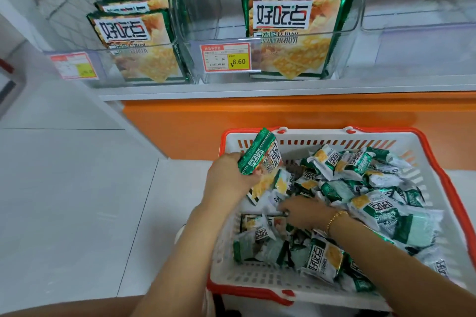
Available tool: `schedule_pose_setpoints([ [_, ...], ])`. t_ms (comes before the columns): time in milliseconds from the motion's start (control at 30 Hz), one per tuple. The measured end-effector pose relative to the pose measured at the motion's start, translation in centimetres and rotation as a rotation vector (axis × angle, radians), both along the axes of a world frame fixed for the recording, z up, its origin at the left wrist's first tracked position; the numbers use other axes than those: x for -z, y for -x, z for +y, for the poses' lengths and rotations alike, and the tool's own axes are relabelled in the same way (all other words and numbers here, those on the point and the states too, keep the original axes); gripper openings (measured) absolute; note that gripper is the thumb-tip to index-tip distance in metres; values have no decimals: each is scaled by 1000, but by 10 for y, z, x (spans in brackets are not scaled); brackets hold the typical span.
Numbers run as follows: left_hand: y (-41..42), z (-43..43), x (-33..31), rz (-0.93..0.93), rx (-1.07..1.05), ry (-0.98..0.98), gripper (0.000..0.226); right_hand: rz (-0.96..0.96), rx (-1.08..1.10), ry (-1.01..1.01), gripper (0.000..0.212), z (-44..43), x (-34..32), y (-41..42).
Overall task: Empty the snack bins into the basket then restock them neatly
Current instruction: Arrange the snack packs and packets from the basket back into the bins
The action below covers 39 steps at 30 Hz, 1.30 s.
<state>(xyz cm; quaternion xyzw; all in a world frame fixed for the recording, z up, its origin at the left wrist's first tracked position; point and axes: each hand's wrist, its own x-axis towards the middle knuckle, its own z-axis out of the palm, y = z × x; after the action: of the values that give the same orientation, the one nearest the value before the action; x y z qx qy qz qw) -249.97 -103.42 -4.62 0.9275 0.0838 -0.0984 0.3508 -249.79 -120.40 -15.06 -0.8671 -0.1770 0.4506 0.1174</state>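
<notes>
Risk 1: the packet stack (260, 159) in my left hand (231, 175) is gripped near one end and sits tilted. If I add more to it, I expect the outer packets to slide out and drop into the basket (381, 134).

Risk 2: the loose packets (373, 203) around my right hand (304, 212) look glossy and lie jumbled, some face up and some face down. A blind grab means flipped labels, so the restock isn't neat.

Risk 3: the clear bins (203, 20) sit up and ahead of both hands, well apart. It's a long lift, and a loosely held stack could shed packets on the way.

Left hand: fingers are clamped round the stack, raised over the basket's far-left corner.

Right hand: it's low in the basket, just below and to the right of the left hand. The fingers reach onto a packet, but I can't tell whether they pinch it or only touch it.
</notes>
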Motion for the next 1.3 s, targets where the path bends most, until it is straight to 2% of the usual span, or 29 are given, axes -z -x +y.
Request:
schedule_pose_setpoints([
  [133,12,20,-26,-175,58,-48,39,59,-10,30,40,20,32,-3],
  [233,23,35,-31,-288,27,-25,47,65,-41,59,14,35,43,-1],
  [267,27,39,-31,-306,8,-6,47,57,-34,65,13,38,46,1],
  [400,39,57,-28,-321,-89,64,47,50,-54,99,26,39,55,3],
  [500,40,65,-28,-287,-123,101,48,122,-5,45,38,34,48,-3],
  [733,39,75,-28,-254,-193,190,43,319,141,-124,39,25,38,-12],
  [800,37,75,-30,-240,-217,224,41,219,96,-105,47,27,36,-8],
  [867,36,74,-33,-231,-246,274,40,86,3,-86,34,32,31,-3],
  [933,35,72,-38,-229,-273,347,33,-12,-6,-90,33,35,14,-1],
  [1000,33,70,-43,-238,-301,422,24,-124,43,-95,20,35,-19,-7],
  [1100,28,68,-48,-261,-376,513,18,-346,66,-63,25,18,-82,-19],
  [1233,22,61,-60,-310,-449,611,21,-448,91,-97,29,-29,-171,-20],
  [1300,21,54,-65,-305,-429,617,19,-409,107,-196,33,-57,-205,-15],
])
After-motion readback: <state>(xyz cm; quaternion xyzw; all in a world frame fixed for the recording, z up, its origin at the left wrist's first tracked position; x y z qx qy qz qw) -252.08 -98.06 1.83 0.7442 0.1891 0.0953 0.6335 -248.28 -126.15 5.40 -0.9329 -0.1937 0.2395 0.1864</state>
